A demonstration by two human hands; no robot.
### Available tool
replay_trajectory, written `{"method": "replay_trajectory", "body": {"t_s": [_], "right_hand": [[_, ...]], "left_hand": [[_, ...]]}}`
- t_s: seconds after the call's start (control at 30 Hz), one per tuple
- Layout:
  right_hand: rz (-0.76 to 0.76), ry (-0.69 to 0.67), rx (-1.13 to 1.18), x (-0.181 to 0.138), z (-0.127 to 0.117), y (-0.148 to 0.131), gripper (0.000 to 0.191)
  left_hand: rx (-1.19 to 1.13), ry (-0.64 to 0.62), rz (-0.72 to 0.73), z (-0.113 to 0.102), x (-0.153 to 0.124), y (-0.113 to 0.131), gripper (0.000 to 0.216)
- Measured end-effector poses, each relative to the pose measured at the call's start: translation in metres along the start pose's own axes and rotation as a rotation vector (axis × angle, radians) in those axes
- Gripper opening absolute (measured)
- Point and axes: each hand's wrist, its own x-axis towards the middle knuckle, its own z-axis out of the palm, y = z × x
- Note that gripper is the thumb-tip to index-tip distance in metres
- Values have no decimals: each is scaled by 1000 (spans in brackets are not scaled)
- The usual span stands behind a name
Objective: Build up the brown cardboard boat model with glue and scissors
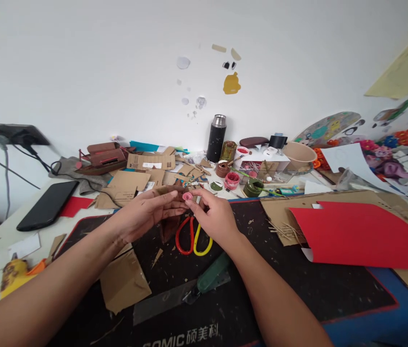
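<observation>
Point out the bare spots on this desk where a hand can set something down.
The black mat is bare between the right hand and the red sheet, and also below that sheet. A smaller free strip lies on the white desk near the phone. The back, around the thermos and paint pots, is crowded with cardboard scraps.
</observation>
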Motion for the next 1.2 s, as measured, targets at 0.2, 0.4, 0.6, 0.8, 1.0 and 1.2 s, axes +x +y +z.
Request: {"method": "replay_trajectory", "body": {"t_s": [0.2, 0.4, 0.6, 0.8, 1.0, 1.2], "right_hand": [[2, -8, -5, -2, 1, -1, 23], [-28, -7, 5, -3, 1, -4, 24], [-56, -25, -27, -4, 3, -6, 26], [-49, -36, 22, -5, 3, -7, 29], [22, -1, 218, -4, 3, -9, 28], [101, -48, 434, -2, 1, -12, 27]], "left_hand": [[153, 36, 56, 3, -1, 2, 32], [314, 98, 72, 4, -2, 3, 39], [392, 86, 103, 6, -3, 6, 36], [371, 92, 103, 7, -2, 5, 32], [181, 73, 65, 2, -1, 3, 24], [10, 43, 10, 2, -1, 3, 20]]}}
